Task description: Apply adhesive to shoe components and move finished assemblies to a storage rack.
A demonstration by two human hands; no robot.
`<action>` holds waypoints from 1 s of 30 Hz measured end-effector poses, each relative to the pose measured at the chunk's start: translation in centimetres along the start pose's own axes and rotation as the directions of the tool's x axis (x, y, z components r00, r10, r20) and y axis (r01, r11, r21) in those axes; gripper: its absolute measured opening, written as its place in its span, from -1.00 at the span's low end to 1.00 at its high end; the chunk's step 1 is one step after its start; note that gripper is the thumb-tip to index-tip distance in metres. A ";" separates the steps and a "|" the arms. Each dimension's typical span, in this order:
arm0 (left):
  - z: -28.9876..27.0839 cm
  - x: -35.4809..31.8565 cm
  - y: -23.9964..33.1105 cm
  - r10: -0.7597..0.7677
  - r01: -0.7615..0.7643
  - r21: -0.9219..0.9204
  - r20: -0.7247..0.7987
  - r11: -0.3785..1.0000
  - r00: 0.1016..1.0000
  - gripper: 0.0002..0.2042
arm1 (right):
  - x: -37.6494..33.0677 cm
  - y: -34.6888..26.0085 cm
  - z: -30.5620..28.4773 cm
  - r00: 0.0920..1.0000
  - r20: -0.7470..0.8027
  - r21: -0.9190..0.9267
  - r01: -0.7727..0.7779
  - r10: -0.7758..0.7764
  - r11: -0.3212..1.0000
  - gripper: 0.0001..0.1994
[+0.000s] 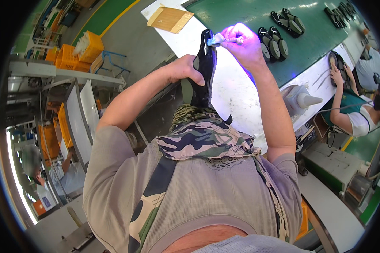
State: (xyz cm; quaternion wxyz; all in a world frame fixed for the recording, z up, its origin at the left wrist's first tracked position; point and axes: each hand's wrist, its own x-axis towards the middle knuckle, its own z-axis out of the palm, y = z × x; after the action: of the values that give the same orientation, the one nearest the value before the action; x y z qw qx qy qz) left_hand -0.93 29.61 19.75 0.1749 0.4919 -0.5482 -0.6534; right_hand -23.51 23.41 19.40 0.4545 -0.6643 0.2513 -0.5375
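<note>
A glossy black shoe point(206, 59) stands nearly upright in front of my chest, its narrow end pointing away from me. My left hand point(185, 69) is wrapped round its side, the thumb lying across the shiny surface. Near the shoe's far end, my right hand point(244, 44) pinches a crumpled whitish-blue cloth point(216, 40). That cloth touches, or nearly touches, the shoe's right edge. The lower end of the shoe meets my camouflage apron point(202, 139). Bright bluish light falls on my right hand and the white tabletop point(234, 97).
A cardboard piece point(170, 19) lies at the table's far left. Several black shoes point(274, 43) sit on the green belt point(240, 17). A squeeze bottle point(299, 100) stands right of my forearm. A co-worker's hands point(336, 75) hold a shoe at right. Orange crates point(74, 57) stand at left.
</note>
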 end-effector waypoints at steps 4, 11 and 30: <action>-2.0 -1.5 -1.4 -0.053 0.048 -0.236 -0.014 0.971 0.999 -0.52 | 0.2 0.0 2.8 0.996 0.083 -0.035 0.023 -0.020 0.999 -0.79; -5.1 -4.4 -3.9 -0.015 -0.024 -0.476 -0.077 0.879 0.997 -0.52 | 0.6 1.6 7.7 0.969 0.206 0.040 -0.145 0.134 0.989 -0.78; -11.2 -10.0 -10.3 -0.115 -0.348 -0.680 -0.537 0.645 0.836 -0.65 | 2.4 4.9 13.0 0.819 0.506 0.029 -0.330 0.271 0.943 -0.76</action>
State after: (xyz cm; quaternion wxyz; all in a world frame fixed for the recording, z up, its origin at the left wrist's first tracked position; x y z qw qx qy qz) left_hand 16.18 34.71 16.04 0.5520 0.4970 -0.1861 -0.6432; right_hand -9.78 23.55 16.20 0.6202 -0.7042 0.1968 -0.2841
